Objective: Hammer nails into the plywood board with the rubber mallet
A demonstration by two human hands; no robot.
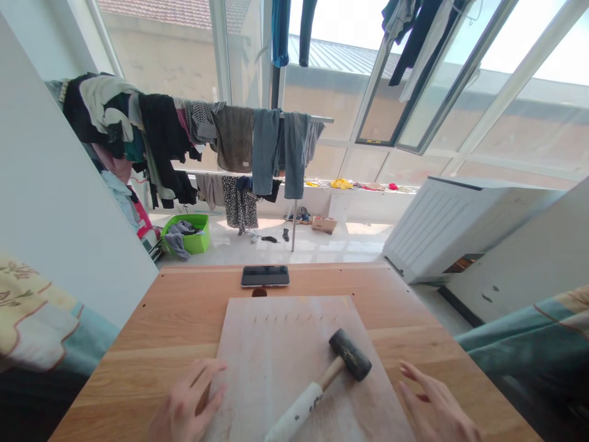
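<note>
A pale wooden board lies on the wooden table, with a row of small nails or marks near its far edge. A mallet with a black head and a light handle rests diagonally on the board. My left hand lies flat on the board's left edge, fingers spread. My right hand hovers open at the board's right side, a little right of the mallet head, holding nothing.
A dark phone lies face up at the table's far edge. Beyond the table stand a drying rack with clothes, a green laundry basket and a white appliance. Patterned fabric flanks both sides.
</note>
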